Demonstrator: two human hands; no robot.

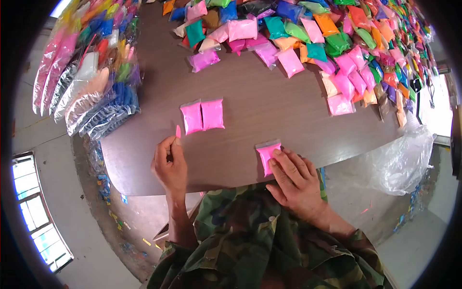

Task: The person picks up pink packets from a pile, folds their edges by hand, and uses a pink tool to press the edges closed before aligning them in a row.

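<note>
Between the thumb and forefinger of my left hand (170,164), a small pink strip (178,131) is pinched upright; what it is made of I cannot make out. My right hand (298,182) lies over a pink packet (267,155) near the table's front edge, its fingers stretched out on the packet and the thumb apart. The packet's clear top edge shows beyond the fingertips; its lower right part is covered. Two more bright pink packets lie side by side ahead of my left hand, a left one (193,118) and a right one (213,114).
Packets in many colours (288,62) are heaped across the back and right of the brown table (159,91). Clear bags full of coloured packets (103,94) stand at the left. A clear plastic bag (403,161) hangs by the right edge.
</note>
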